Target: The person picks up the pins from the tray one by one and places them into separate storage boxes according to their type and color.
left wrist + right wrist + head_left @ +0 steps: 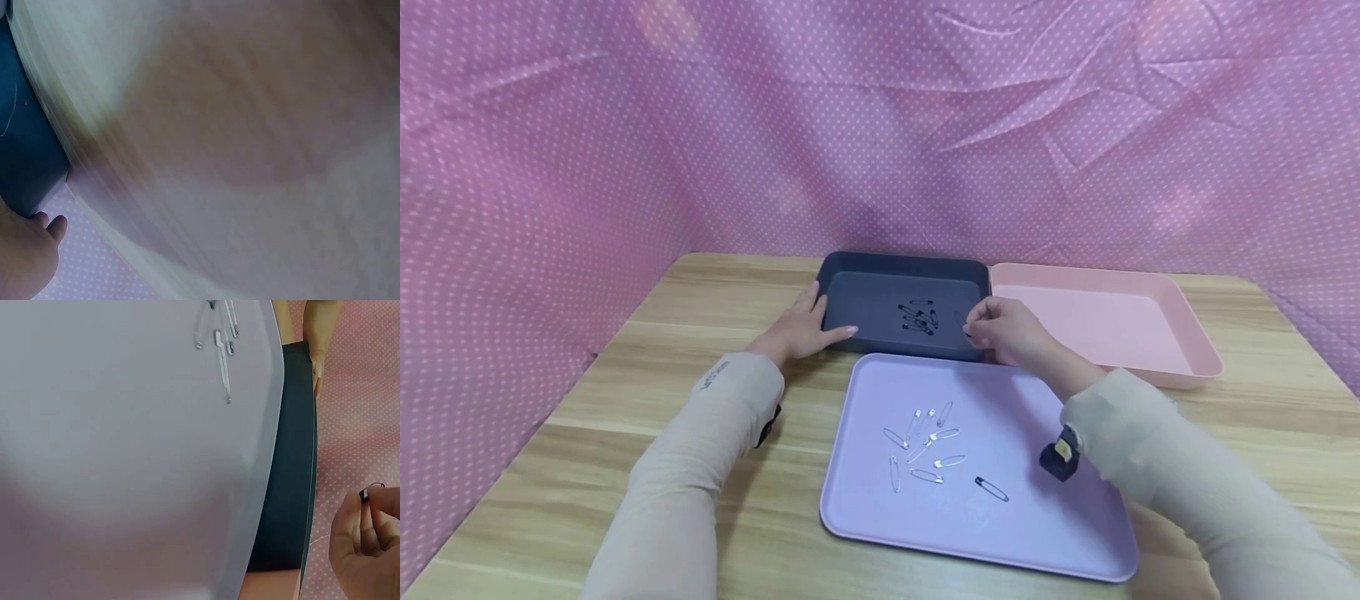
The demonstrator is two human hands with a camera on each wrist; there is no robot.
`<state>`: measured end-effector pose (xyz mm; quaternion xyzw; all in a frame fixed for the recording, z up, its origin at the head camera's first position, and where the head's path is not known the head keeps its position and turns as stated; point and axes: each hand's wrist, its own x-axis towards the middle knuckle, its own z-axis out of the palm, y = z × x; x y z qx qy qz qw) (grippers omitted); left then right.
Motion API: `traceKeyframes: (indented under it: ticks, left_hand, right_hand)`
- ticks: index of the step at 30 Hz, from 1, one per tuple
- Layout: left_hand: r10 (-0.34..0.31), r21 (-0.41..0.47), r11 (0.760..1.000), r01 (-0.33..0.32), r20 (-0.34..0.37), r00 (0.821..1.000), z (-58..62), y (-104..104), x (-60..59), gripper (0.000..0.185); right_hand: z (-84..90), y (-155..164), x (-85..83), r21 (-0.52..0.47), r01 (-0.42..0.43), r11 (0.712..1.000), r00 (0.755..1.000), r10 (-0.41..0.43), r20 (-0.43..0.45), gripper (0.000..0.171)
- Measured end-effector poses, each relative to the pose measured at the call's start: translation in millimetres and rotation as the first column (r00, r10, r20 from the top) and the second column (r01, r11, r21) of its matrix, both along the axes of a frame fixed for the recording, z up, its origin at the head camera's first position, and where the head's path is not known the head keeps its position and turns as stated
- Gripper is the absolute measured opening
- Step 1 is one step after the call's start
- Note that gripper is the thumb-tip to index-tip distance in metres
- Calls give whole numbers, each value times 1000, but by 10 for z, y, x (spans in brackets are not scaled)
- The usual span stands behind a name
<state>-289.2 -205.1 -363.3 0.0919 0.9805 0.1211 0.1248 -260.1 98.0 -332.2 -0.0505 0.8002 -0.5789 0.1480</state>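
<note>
Between thumb and fingertips my right hand (1009, 330) pinches a black safety pin (364, 496), over the right end of a dark tray (863, 292). Several black safety pins (917, 320) lie heaped in that tray, right of its middle. My left hand (797, 328) rests at the tray's left side, fingers extended along the wall and thumb over the front rim. Nearer me, a lilac tray (1030, 533) bears several silver safety pins (927, 477) and one loose black safety pin (992, 489).
A pink tray (1105, 321) stands right beside the dark one. All the trays are on a wooden table (775, 517). Behind the table hangs a pink dotted cloth (850, 125).
</note>
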Motion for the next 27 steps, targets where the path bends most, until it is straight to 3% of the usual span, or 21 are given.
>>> traceKeyframes:
  ticks: [6,16,27]
  left_hand:
    - [4,10,1000,-4,4,1000,12,7,16,104]
    - [-6,-9,1000,6,7,1000,7,-14,3,104]
    - [-4,-2,1000,4,2,1000,22,-1,18,104]
  right_hand:
    - [-25,-154,-160,74,74,995,997,-73,-15,15]
    - [-124,-302,-386,138,118,983,993,-115,-29,23]
    - [-319,-460,-631,53,177,983,983,-175,-52,22]
